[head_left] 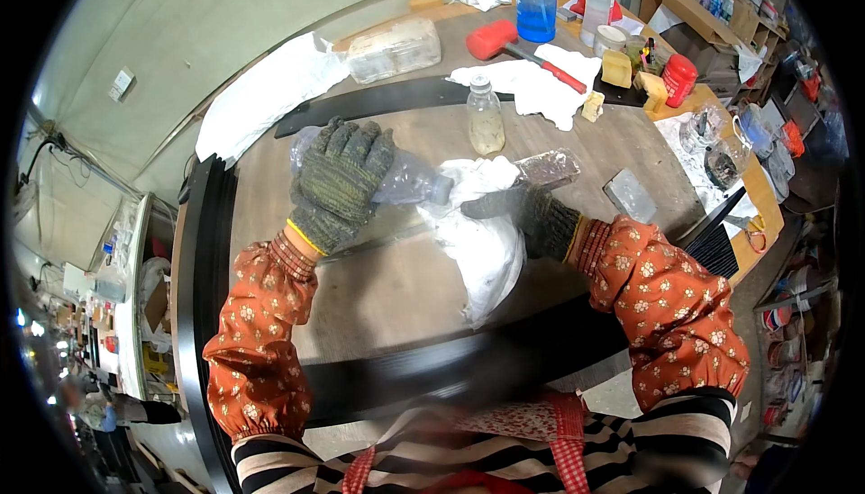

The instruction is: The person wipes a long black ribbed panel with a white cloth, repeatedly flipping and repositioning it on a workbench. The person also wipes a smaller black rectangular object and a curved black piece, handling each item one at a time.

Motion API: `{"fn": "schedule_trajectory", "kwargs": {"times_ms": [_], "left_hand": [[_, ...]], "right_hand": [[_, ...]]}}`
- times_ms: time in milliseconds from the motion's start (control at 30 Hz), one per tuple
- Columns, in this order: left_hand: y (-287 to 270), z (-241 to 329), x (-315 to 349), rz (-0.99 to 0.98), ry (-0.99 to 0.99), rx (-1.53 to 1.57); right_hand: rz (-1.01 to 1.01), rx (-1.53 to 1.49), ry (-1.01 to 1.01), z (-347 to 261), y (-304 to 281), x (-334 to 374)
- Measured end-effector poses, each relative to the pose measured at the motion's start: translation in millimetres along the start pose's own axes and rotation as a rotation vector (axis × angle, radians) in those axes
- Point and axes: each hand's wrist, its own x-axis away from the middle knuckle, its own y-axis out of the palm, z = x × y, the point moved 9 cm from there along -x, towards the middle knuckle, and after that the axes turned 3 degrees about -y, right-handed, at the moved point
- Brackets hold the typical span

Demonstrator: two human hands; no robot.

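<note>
My left hand (341,179), in a dark grey-green knit glove, is closed over the middle of a clear plastic bottle (410,186). The bottle is tilted on its side, its neck pointing right toward a crumpled white cloth (487,264). In a matching glove, my right hand (532,217) holds the cloth, part of which hangs toward me; the fingertips are partly hidden in its folds. Beneath both hands lies a brown wood-grain panel (360,305) with black edge strips (468,363). Just beyond the cloth is a brownish block (548,168).
A small clear bottle (486,120) stands beyond my hands. A red-headed mallet (494,39) rests on white cloth. To the right are a grey block (631,195), yellow sponge pieces (617,69), a red container (678,80) and scissors (757,235). A blue bottle (536,3) stands at the back.
</note>
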Motion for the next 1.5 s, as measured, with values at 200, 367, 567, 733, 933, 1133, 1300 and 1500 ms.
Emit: {"fn": "schedule_trajectory", "kwargs": {"times_ms": [200, 367, 567, 733, 933, 1133, 1300, 1500], "left_hand": [[-23, 32, -14, 0.034, 0.162, -0.21], [-22, 43, -13, -0.055, 0.141, -0.241], [-23, 53, -22, 0.031, 0.164, -0.279], [1, 42, -16, -0.157, 0.054, -0.181], [40, -4, -9, -0.22, -0.33, 0.269], [127, -69, 28, -0.244, -0.879, 0.864], [183, -116, 47, 0.062, -0.889, 0.859], [192, -119, 83, 0.023, -1.044, 1.054]], "right_hand": [[-0.03, -0.182, -0.027, -1, 1, 3], [-0.081, -0.99, 0.406, -3, 30, 2], [-0.101, -0.972, 0.465, 0, 26, 9], [-0.304, -0.783, 0.152, -9, 25, -7], [-0.183, -0.285, -0.026, -45, 10, -11], [-0.052, -0.619, 0.18, -45, 9, -2], [-0.138, 0.29, -0.35, -88, -5, 9], [-0.114, 0.607, -0.605, -103, 2, 15]]}}
